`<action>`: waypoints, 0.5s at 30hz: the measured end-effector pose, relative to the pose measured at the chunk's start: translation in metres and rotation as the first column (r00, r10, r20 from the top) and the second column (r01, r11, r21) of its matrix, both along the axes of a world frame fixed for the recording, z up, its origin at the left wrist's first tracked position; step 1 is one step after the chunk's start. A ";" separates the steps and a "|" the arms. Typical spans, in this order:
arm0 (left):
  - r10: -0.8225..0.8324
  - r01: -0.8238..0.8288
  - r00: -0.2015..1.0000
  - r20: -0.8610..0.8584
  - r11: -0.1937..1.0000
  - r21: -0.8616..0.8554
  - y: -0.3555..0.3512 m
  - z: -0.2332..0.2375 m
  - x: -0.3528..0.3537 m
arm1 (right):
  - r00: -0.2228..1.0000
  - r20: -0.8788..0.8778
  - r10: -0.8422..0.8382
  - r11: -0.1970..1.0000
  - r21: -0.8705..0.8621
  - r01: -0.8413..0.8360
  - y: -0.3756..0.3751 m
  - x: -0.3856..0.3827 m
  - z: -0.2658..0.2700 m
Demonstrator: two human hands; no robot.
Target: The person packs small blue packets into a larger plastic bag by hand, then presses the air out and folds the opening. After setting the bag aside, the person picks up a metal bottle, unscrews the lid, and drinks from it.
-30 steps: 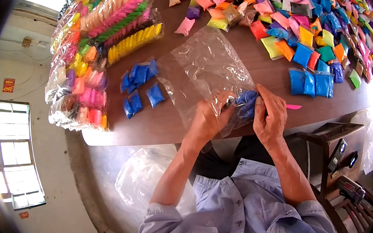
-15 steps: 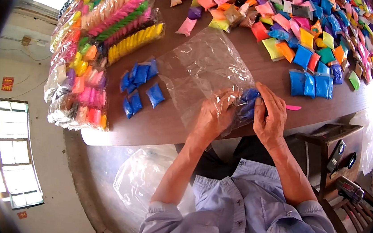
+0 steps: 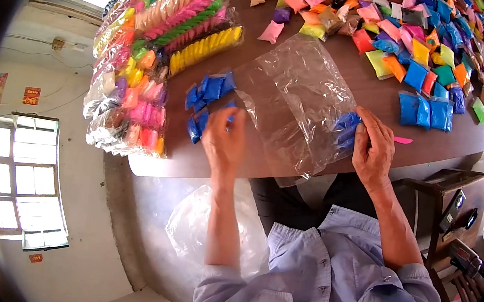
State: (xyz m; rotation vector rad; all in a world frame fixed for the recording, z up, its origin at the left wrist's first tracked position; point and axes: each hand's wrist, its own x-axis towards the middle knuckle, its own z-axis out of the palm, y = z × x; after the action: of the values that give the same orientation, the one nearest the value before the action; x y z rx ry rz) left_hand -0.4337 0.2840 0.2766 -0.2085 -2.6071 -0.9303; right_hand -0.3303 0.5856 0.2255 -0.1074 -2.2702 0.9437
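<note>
My left hand [image 3: 224, 140], a little blurred, is over the table with its fingers closed round a small blue packet [image 3: 230, 117]. More blue packets [image 3: 213, 86] lie in a loose group just beyond and beside it. My right hand [image 3: 374, 149] grips the edge of a large clear plastic bag [image 3: 312, 82], thumb on the near side. Several blue packets [image 3: 346, 126] sit inside that bag, next to my right fingers. The bag lies spread flat across the table, its open side towards my left hand.
Bagged rows of coloured packets [image 3: 175, 28] are stacked at the left. A big heap of loose mixed packets [image 3: 421, 46] covers the back right. More blue packets [image 3: 425, 112] and a pink strip [image 3: 403, 140] lie at right. A wooden stool [image 3: 442, 188] stands beside the table.
My left hand has left the bag and moved left to the single blue packet. My right hand stays at the bag with the packets inside. The view has shifted slightly.
</note>
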 end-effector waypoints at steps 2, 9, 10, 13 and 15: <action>0.125 -0.129 0.992 -0.035 0.971 -0.200 -0.022 0.000 -0.016 | 1.000 -0.002 0.002 1.000 -0.002 -0.002 0.000 0.000 0.001; -0.022 0.034 0.998 0.062 0.981 -0.191 -0.046 -0.020 -0.027 | 1.000 -0.011 -0.008 1.000 -0.025 0.008 -0.001 0.000 0.002; 0.008 0.004 0.982 0.191 0.998 -0.059 -0.048 -0.017 -0.025 | 1.000 -0.008 -0.011 1.000 -0.022 0.011 -0.001 0.000 0.002; -0.013 -0.071 0.914 0.406 0.979 0.191 -0.049 0.003 -0.015 | 1.000 -0.010 -0.014 1.000 -0.017 0.014 -0.002 0.000 0.003; -0.101 -0.107 0.888 0.449 0.904 0.415 -0.044 0.014 -0.009 | 1.000 -0.011 -0.005 1.000 -0.006 0.005 -0.001 0.000 0.003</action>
State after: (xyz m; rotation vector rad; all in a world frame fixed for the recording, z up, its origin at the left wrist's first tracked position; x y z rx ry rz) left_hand -0.4424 0.2404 0.2901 0.1591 -2.7058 -1.7032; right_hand -0.3302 0.5847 0.2285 -0.1104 -2.2563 0.9464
